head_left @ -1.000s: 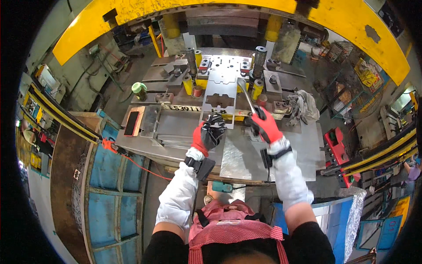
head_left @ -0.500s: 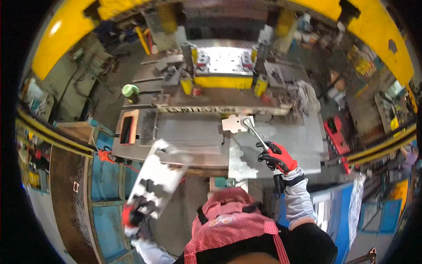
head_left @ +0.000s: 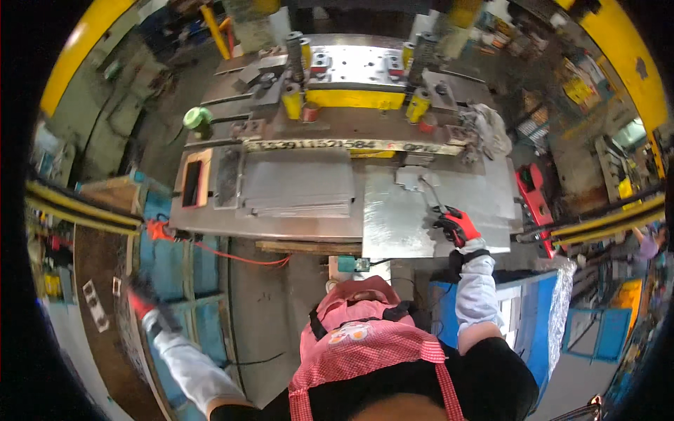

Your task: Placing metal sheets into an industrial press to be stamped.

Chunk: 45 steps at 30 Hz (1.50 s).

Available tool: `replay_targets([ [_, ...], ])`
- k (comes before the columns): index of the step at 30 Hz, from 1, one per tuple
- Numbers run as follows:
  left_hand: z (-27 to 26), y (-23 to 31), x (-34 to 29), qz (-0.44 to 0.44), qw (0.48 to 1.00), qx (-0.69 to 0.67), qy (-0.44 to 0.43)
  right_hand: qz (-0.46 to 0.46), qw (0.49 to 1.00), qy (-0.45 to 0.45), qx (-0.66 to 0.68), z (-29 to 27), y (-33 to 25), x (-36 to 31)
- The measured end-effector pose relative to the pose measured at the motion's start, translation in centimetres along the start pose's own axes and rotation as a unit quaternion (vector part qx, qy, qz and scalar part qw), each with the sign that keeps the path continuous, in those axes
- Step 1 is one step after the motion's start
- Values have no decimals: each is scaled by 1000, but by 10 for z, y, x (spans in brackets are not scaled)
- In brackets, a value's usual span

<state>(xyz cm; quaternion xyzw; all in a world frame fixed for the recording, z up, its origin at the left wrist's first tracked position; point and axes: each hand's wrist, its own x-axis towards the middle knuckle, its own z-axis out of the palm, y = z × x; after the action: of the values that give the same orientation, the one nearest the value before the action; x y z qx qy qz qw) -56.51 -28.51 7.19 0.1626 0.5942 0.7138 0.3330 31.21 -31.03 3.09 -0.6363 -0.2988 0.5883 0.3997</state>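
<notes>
My right hand (head_left: pixel 458 228), in a red and black glove, is closed round a thin metal rod with a ringed end (head_left: pixel 430 189). The rod's far end meets a small flat metal piece with notched edges (head_left: pixel 409 178), which lies on the bright metal sheet (head_left: pixel 393 228). My left hand (head_left: pixel 145 298), gloved alike, is stretched far out to the left, above the blue frame; motion smears its fingers. Beyond it, a pale metal strip with cutouts (head_left: pixel 96 306) shows against a brown surface; I cannot tell whether it rests there.
A stack of grey metal sheets (head_left: pixel 298 182) lies left of centre, beside a phone (head_left: pixel 192 184) on a board. Behind stands a press die (head_left: pixel 357 67) with yellow posts. A grey cloth (head_left: pixel 488 133) lies at the right. A blue metal frame (head_left: pixel 165 270) stands at the left.
My left hand has swung outward to the left, and the cutout metal plate is no longer in it. The small notched piece has shifted right with the rod. The view has tilted.
</notes>
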Motion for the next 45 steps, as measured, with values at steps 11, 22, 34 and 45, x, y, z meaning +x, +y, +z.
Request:
replay_targets([
  [11,181,-227,-249,-275,782,130,-545,-152,949,-241,-134,124,-92,64],
  [22,379,-155,-291,-348,789,-325,-388,-167,933,-250,-199,142,-170,30],
  [34,394,-159,-275,-44,882,-116,-455,-108,964,-241,-31,89,-86,-69],
  [45,600,-169,-193,465,623,208,-594,-107,968,-165,155,135,-117,-52],
])
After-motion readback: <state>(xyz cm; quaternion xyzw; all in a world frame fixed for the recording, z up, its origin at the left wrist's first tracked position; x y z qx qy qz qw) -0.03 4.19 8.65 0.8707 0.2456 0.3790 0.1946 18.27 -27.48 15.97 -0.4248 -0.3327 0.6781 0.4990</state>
